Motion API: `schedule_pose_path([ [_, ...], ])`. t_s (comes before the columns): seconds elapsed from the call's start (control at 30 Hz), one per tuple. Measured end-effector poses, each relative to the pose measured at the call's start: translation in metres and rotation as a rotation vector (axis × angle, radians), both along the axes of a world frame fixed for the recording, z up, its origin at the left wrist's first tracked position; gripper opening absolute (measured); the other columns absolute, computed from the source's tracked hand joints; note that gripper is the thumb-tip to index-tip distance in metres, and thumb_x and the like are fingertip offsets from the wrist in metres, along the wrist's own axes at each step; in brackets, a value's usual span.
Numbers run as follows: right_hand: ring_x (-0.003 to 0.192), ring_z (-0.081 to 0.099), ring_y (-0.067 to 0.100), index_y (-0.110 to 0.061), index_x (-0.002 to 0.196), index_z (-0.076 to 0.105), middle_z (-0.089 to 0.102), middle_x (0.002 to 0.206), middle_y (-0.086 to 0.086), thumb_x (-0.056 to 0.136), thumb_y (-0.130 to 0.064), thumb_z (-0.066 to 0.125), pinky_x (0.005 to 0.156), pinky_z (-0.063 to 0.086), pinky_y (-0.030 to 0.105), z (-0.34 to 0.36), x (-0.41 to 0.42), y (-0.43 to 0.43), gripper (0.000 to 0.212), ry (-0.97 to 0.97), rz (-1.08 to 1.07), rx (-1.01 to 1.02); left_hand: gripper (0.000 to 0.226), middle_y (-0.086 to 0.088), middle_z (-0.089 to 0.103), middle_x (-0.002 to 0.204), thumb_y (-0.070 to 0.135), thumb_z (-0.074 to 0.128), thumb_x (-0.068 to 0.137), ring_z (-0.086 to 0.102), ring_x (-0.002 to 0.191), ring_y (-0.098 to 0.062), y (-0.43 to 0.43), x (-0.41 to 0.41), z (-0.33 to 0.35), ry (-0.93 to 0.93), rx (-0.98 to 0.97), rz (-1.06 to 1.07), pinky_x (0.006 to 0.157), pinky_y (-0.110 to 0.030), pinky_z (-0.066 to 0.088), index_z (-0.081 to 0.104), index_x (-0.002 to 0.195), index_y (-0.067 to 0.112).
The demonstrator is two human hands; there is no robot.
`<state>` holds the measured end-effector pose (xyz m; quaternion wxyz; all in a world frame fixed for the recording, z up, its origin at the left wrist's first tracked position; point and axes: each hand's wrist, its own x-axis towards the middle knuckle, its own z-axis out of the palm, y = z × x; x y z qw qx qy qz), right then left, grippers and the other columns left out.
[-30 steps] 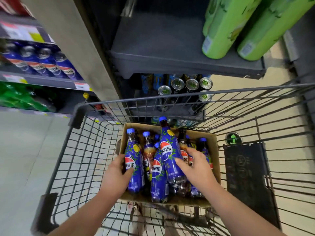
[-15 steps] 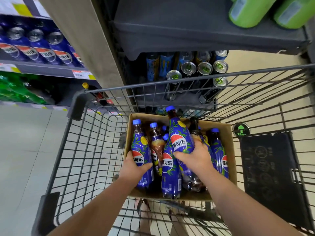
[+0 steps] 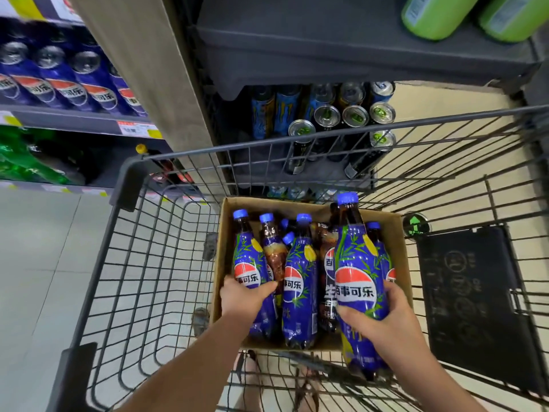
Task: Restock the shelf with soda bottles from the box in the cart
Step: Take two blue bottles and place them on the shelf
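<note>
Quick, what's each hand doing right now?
Left hand: holding the leftmost bottle in the box.
Right hand: holding the nearest bottle, above the others.

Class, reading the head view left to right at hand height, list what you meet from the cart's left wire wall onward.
Cart's left wire wall → left hand → middle blue bottle → black-label bottle → lifted bottle → black flap.
</note>
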<state>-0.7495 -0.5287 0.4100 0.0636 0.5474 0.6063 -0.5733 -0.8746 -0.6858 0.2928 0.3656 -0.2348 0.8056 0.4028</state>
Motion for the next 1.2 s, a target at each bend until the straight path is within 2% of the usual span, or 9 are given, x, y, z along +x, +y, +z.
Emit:
schedule_pose_path([
  [0.17, 0.089, 0.065, 0.019, -0.028, 0.115, 0.044, 0.066, 0.097, -0.003, 0.059, -0.01, 0.085, 0.086, 0.053, 0.042, 0.007, 0.011, 0.001, 0.072, 0.028, 0.005, 0.005, 0.059, -0.008, 0.066, 0.096, 0.025, 0.086, 0.057, 0.066, 0.085, -0.027, 0.0, 0.013, 0.009, -0.011, 0.095, 0.125, 0.08, -0.043, 0.056, 0.054, 0.103, 0.006],
  [0.27, 0.087, 0.065, 0.018, -0.027, 0.111, 0.048, 0.068, 0.095, -0.003, 0.06, -0.01, 0.084, 0.085, 0.053, 0.04, 0.024, 0.02, 0.005, 0.065, 0.073, 0.035, 0.023, 0.05, -0.004, 0.067, 0.09, 0.019, 0.085, 0.061, 0.066, 0.078, -0.018, -0.002, 0.021, 0.036, 0.081, 0.172, 0.095, 0.068, -0.031, 0.054, 0.054, 0.099, 0.013],
  [0.4, 0.088, 0.066, 0.02, -0.024, 0.113, 0.052, 0.069, 0.096, -0.001, 0.06, -0.01, 0.084, 0.086, 0.053, 0.045, 0.065, 0.029, 0.008, 0.064, 0.158, 0.088, 0.012, 0.054, -0.006, 0.071, 0.093, 0.02, 0.088, 0.054, 0.07, 0.083, -0.022, -0.007, 0.038, 0.102, 0.167, 0.322, 0.072, 0.078, -0.041, 0.057, 0.055, 0.097, 0.019],
  [0.47, 0.088, 0.067, 0.02, -0.027, 0.114, 0.053, 0.07, 0.095, -0.002, 0.058, -0.012, 0.085, 0.087, 0.053, 0.046, 0.091, 0.032, 0.009, 0.066, 0.214, 0.136, 0.027, 0.051, -0.005, 0.072, 0.092, 0.021, 0.087, 0.055, 0.069, 0.083, -0.021, -0.013, 0.052, 0.14, 0.227, 0.365, 0.086, 0.078, -0.039, 0.056, 0.055, 0.094, 0.021],
  [0.57, 0.087, 0.068, 0.02, -0.034, 0.098, 0.054, 0.071, 0.094, -0.002, 0.06, -0.011, 0.084, 0.084, 0.055, 0.045, 0.134, 0.035, 0.005, 0.054, 0.31, 0.223, 0.018, 0.062, -0.003, 0.072, 0.09, 0.038, 0.084, 0.037, 0.069, 0.083, -0.021, -0.025, 0.076, 0.198, 0.323, 0.361, 0.151, 0.08, -0.04, 0.055, 0.057, 0.091, 0.023],
  [0.67, 0.086, 0.07, 0.024, -0.033, 0.099, 0.057, 0.073, 0.092, 0.001, 0.053, -0.018, 0.088, 0.082, 0.056, 0.047, 0.174, 0.037, -0.006, 0.058, 0.412, 0.314, 0.023, 0.063, -0.003, 0.075, 0.084, 0.034, 0.082, 0.036, 0.071, 0.078, -0.021, -0.046, 0.102, 0.256, 0.382, 0.442, 0.273, 0.077, -0.041, 0.057, 0.06, 0.094, 0.019],
  [0.8, 0.084, 0.07, 0.025, -0.028, 0.1, 0.057, 0.073, 0.09, 0.002, 0.059, -0.007, 0.084, 0.084, 0.055, 0.047, 0.223, 0.032, -0.034, 0.053, 0.534, 0.434, 0.025, 0.073, -0.002, 0.075, 0.078, 0.04, 0.078, 0.026, 0.07, 0.07, -0.02, -0.084, 0.131, 0.323, 0.512, 0.532, 0.435, 0.064, -0.031, 0.054, 0.061, 0.093, 0.016],
  [0.97, 0.081, 0.068, 0.026, -0.025, 0.101, 0.058, 0.072, 0.087, 0.003, 0.063, -0.004, 0.081, 0.082, 0.054, 0.045, 0.278, 0.015, -0.086, 0.049, 0.653, 0.598, 0.013, 0.075, -0.003, 0.072, 0.07, 0.025, 0.081, 0.028, 0.068, 0.057, -0.015, -0.142, 0.147, 0.378, 0.611, 0.6, 0.549, 0.052, -0.028, 0.055, 0.056, 0.097, 0.011],
  [1.2, 0.084, 0.069, 0.027, -0.028, 0.095, 0.061, 0.074, 0.087, 0.002, 0.062, -0.002, 0.083, 0.084, 0.054, 0.047, 0.313, -0.017, -0.182, 0.046, 0.787, 0.789, 0.009, 0.058, -0.011, 0.068, 0.089, 0.018, 0.076, 0.043, 0.068, 0.07, -0.023, -0.236, 0.156, 0.41, 0.771, 0.491, 0.66, 0.059, -0.033, 0.056, 0.05, 0.095, 0.02],
])
